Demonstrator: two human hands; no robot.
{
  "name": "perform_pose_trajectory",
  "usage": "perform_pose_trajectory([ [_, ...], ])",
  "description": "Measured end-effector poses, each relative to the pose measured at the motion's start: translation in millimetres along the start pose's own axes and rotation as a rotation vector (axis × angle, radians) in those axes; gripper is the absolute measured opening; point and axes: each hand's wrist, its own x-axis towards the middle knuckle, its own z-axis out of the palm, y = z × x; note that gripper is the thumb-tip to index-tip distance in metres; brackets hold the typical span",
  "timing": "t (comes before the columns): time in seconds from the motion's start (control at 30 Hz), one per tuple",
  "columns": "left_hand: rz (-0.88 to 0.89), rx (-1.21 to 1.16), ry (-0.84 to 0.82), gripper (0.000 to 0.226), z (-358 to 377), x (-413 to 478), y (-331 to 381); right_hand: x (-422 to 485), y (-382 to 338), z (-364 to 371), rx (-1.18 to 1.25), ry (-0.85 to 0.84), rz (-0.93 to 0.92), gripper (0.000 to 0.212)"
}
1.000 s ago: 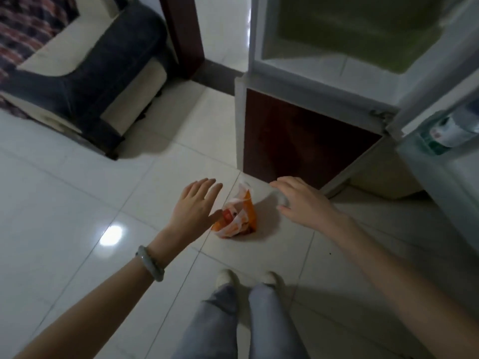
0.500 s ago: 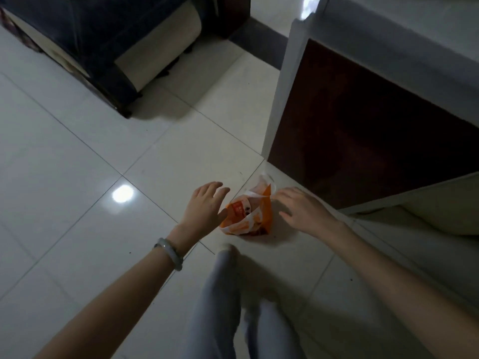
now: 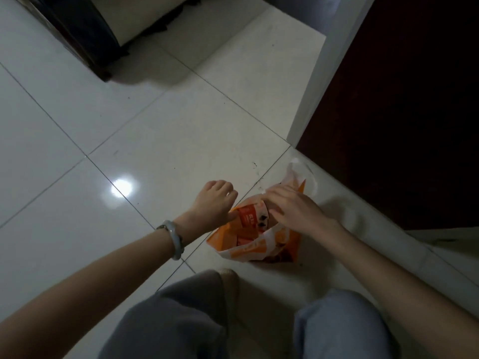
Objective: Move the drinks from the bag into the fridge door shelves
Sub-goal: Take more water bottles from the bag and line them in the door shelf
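Note:
An orange and white plastic bag (image 3: 259,248) stands on the white tiled floor in front of the fridge. A red-labelled drink (image 3: 250,217) shows in its open mouth, with more red packs below it. My left hand (image 3: 213,203), bracelet on its wrist, has curled fingers and its thumb pinches the bag's left rim. My right hand (image 3: 293,208) lies across the bag's mouth, fingers over the top of the red drink; I cannot see whether it grips. The fridge door shelves are out of view.
The fridge's dark red lower front (image 3: 401,112) and its white side edge (image 3: 318,73) rise right behind the bag. A dark sofa (image 3: 85,29) stands at the far left. My knees (image 3: 181,320) are bent just below the bag.
I have crouched lower and closer. Both hands, spread beside the bag before, have come onto it: the left closed at its rim, the right moved over its mouth.

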Motion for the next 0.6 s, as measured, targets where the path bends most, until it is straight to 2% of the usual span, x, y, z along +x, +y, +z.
perform_pose_trajectory([
  [0.13,-0.055,0.060,0.006,0.051,40.9,14.8,4.6,15.4,14.4,45.1,-0.001,0.034,-0.109,0.037],
  [0.23,-0.125,0.060,-0.009,0.040,59.0,21.4,8.5,18.0,25.6,62.9,-0.038,0.001,-0.166,0.036],
  [0.37,-0.186,0.090,-0.013,0.019,59.2,26.0,8.5,15.4,33.7,59.3,-0.140,-0.095,-0.072,0.022],
  [0.47,-0.238,0.117,-0.020,0.022,54.4,22.8,2.3,11.3,34.3,48.2,-0.231,-0.172,-0.006,0.031],
  [0.6,-0.245,0.165,-0.018,0.024,54.3,13.7,-0.4,0.7,28.8,44.5,-0.354,-0.197,-0.029,0.041],
])
